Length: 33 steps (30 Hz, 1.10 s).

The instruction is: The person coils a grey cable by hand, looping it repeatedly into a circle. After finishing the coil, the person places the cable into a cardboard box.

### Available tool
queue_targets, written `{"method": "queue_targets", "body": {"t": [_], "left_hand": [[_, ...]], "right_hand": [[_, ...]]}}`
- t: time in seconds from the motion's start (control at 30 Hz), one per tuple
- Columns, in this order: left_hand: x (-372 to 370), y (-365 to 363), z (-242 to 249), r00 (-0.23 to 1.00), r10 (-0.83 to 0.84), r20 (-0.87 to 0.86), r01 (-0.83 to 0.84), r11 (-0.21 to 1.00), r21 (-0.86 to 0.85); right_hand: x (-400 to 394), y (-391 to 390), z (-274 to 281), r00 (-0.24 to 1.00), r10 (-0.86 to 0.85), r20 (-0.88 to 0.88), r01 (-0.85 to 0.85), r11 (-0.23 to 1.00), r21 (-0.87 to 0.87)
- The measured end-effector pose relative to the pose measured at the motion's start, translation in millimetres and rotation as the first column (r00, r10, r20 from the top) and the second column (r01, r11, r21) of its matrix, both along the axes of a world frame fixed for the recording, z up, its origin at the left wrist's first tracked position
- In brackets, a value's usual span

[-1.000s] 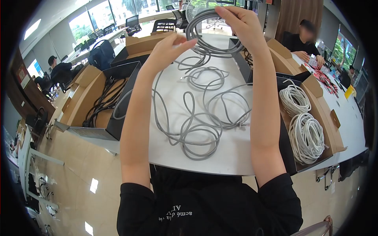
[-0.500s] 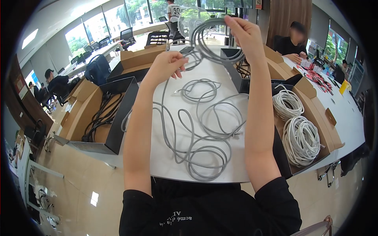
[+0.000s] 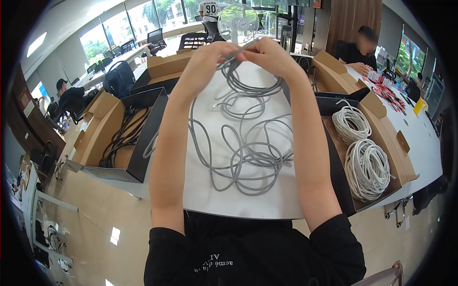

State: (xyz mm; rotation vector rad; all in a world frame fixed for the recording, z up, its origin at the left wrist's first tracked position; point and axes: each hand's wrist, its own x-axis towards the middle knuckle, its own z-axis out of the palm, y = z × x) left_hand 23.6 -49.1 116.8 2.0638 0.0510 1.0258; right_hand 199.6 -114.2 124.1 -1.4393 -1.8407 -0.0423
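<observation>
Both of my hands are raised over the far part of the white table and meet at the top of a looped grey cable (image 3: 255,88). My right hand (image 3: 268,56) pinches the bundled loops, which hang below it. My left hand (image 3: 210,61) is closed on the cable beside it, with its fingertips partly hidden at the loops. More of the grey cable (image 3: 210,167) trails in tangled loops across the table below. Behind the hanging coil lies another grey loop with a plug end (image 3: 215,106).
An open box (image 3: 157,128) with black cables stands at left. At right, another open box (image 3: 398,157) holds two white cable coils (image 3: 366,170). Further open boxes (image 3: 329,71) stand behind, near a fan (image 3: 238,24). A person (image 3: 358,52) sits at the back right.
My right hand has come down and left, and my left hand has moved up and right, so they now meet at the coil. The loose cable on the table has shifted.
</observation>
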Motion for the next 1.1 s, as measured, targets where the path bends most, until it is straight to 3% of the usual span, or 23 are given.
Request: {"method": "queue_targets", "body": {"t": [0.1, 0.13, 0.23, 0.27, 0.37, 0.4, 0.5, 0.53, 0.63, 0.8, 0.87, 0.9, 0.97, 1.07, 1.1], "left_hand": [[2.9, -7.5, -2.9, 0.997, 0.024, -0.068, -0.008, 0.976, 0.217], [4.4, -2.5, -6.4, 0.986, 0.162, -0.028, -0.138, 0.911, 0.388], [7.9, 12.3, -13.3, 0.973, 0.184, 0.138, -0.227, 0.866, 0.445], [10.7, 15.0, -15.8, 0.969, 0.194, 0.154, -0.242, 0.870, 0.430], [9.6, 10.4, -18.5, 0.928, 0.348, 0.135, -0.372, 0.839, 0.397], [13.4, 14.1, -21.3, 0.908, 0.369, 0.198, -0.419, 0.808, 0.415], [13.0, 22.8, -23.5, 0.886, 0.462, -0.028, -0.422, 0.832, 0.360], [16.8, 26.2, -28.6, 0.915, 0.397, 0.071, -0.396, 0.853, 0.339], [14.1, 32.4, -27.2, 0.884, 0.468, -0.012, -0.454, 0.864, 0.217], [-1.3, 82.5, -35.4, 0.864, 0.478, 0.157, -0.462, 0.878, -0.128], [-7.7, 92.0, -39.4, 0.848, 0.422, 0.321, -0.307, 0.884, -0.352], [-11.1, 96.2, -41.3, 0.821, 0.404, 0.403, -0.210, 0.870, -0.446], [-19.1, 106.6, -41.7, 0.769, 0.491, 0.409, -0.284, 0.836, -0.469], [-24.3, 113.1, -42.5, 0.704, 0.572, 0.420, -0.426, 0.814, -0.395], [-23.9, 112.0, -41.2, 0.700, 0.565, 0.436, -0.470, 0.825, -0.314]], "right_hand": [[0.6, 17.3, -14.2, 0.911, 0.278, -0.303, -0.177, 0.930, 0.323], [4.9, 7.3, -8.5, 0.919, 0.214, -0.330, -0.172, 0.974, 0.150], [3.6, 3.6, -7.6, 0.816, 0.300, -0.494, -0.243, 0.954, 0.177], [3.8, 1.1, -6.0, 0.779, 0.299, -0.551, -0.261, 0.954, 0.149], [4.8, 3.5, -9.5, 0.782, 0.328, -0.529, -0.273, 0.945, 0.182], [5.6, 4.8, -10.3, 0.796, 0.321, -0.513, -0.274, 0.947, 0.167], [8.3, 9.9, -13.0, 0.769, 0.364, -0.526, -0.313, 0.931, 0.187], [8.8, 6.2, -10.7, 0.777, 0.342, -0.528, -0.312, 0.938, 0.149], [15.4, 16.2, -14.0, 0.695, 0.450, -0.561, -0.360, 0.893, 0.271], [62.0, 25.8, -34.5, 0.605, 0.270, -0.749, -0.265, 0.955, 0.130], [80.6, 25.2, -48.9, 0.589, 0.184, -0.787, -0.241, 0.970, 0.046], [88.4, 22.0, -53.6, 0.683, 0.088, -0.725, -0.205, 0.976, -0.075], [102.5, 16.1, -60.2, 0.833, -0.089, -0.545, -0.091, 0.951, -0.295], [118.2, 8.5, -57.8, 0.918, -0.192, -0.348, -0.019, 0.854, -0.521], [120.8, 7.0, -55.4, 0.917, -0.197, -0.346, -0.002, 0.866, -0.500]]}}
